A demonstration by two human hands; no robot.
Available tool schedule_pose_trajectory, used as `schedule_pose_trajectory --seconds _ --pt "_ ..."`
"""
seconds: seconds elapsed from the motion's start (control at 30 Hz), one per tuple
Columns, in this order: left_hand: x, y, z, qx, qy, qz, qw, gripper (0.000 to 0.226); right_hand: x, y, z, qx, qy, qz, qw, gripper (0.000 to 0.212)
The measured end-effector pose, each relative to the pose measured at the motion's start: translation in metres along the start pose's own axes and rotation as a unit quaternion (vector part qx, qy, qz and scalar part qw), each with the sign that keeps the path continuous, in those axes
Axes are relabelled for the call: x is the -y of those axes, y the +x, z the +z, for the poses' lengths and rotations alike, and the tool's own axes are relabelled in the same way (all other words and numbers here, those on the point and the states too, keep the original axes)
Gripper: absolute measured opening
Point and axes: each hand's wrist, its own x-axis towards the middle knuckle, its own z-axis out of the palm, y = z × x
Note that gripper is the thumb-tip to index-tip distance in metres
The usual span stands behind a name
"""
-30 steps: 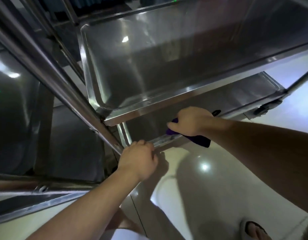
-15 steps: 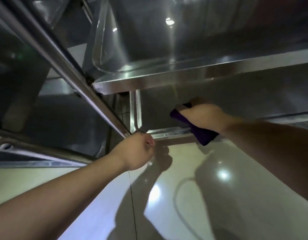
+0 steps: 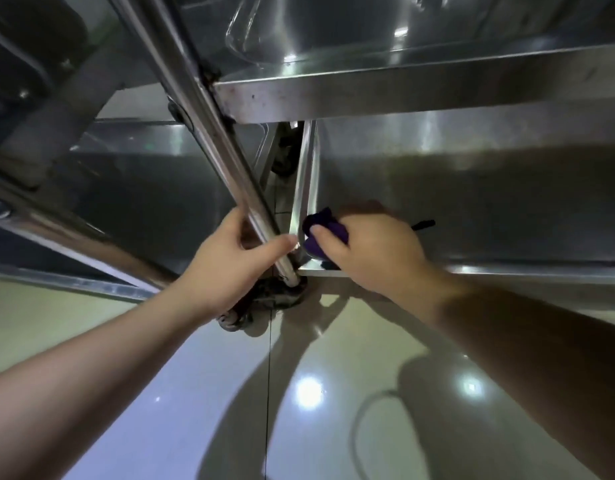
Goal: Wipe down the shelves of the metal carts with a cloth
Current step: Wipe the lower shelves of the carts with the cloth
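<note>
The bottom shelf [image 3: 472, 202] of a stainless steel cart fills the middle right, under the rim of the shelf above [image 3: 403, 88]. My right hand [image 3: 375, 251] grips a bunched purple cloth [image 3: 320, 230] in the shelf's near left corner. My left hand [image 3: 230, 261] is wrapped round the cart's slanting corner post [image 3: 209, 123], just above the caster. Most of the cloth is hidden under my right hand.
A second metal cart [image 3: 108, 188] stands to the left, its lower shelf close beside the post. A black caster wheel [image 3: 261, 306] sits under the post on the glossy pale floor [image 3: 299, 393]. A thin dark cord [image 3: 422, 224] pokes out behind my right hand.
The view has dropped lower and closer. My right hand slid the cloth left into the shelf's corner. My left hand moved from the shelf rim onto the corner post.
</note>
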Motion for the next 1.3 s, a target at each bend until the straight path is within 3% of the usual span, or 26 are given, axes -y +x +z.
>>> schedule_pose_trajectory --seconds 0.1,0.17,0.27,0.4,0.6,0.77,0.9,1.0,1.1,1.2,1.3 --pt "-0.010 0.018 0.017 -0.052 -0.111 0.096 0.988 0.024 0.004 -0.009 0.026 0.042 -0.024 -0.071 0.996 0.045" --pt "-0.018 0.027 0.026 -0.062 -0.207 0.103 0.971 0.001 0.003 -0.013 0.042 0.091 -0.036 -0.094 0.991 0.046" --pt "-0.018 0.036 0.034 -0.087 -0.231 0.084 0.965 0.022 0.000 -0.001 0.053 0.133 -0.015 -0.089 0.987 0.052" --pt "-0.017 0.041 0.040 -0.118 -0.256 0.087 0.956 0.024 0.006 0.049 0.066 0.197 -0.024 -0.089 0.976 0.058" --pt "-0.023 0.039 0.044 -0.141 -0.258 0.100 0.950 0.023 0.010 0.118 0.074 0.142 -0.019 -0.058 0.988 0.055" --pt "-0.021 0.040 0.042 -0.151 -0.218 0.112 0.958 0.026 -0.033 0.123 0.059 0.100 -0.042 -0.001 0.994 0.060" --pt "-0.014 0.043 0.039 -0.142 -0.203 0.130 0.960 0.026 -0.135 0.086 0.023 0.024 -0.094 0.149 0.984 0.062" --pt "-0.013 0.044 0.043 -0.151 -0.203 0.145 0.956 0.028 -0.218 0.045 -0.016 -0.017 -0.106 0.308 0.945 0.069" --pt "-0.013 0.043 0.045 -0.157 -0.209 0.150 0.953 0.029 -0.234 0.035 -0.029 -0.020 -0.081 0.415 0.906 0.072" --pt "-0.015 0.043 0.046 -0.164 -0.214 0.143 0.952 0.029 -0.190 0.057 -0.010 -0.026 -0.062 0.388 0.919 0.069" --pt "-0.018 0.042 0.047 -0.169 -0.225 0.133 0.950 0.026 -0.113 0.092 0.025 0.026 -0.062 0.256 0.964 0.066"
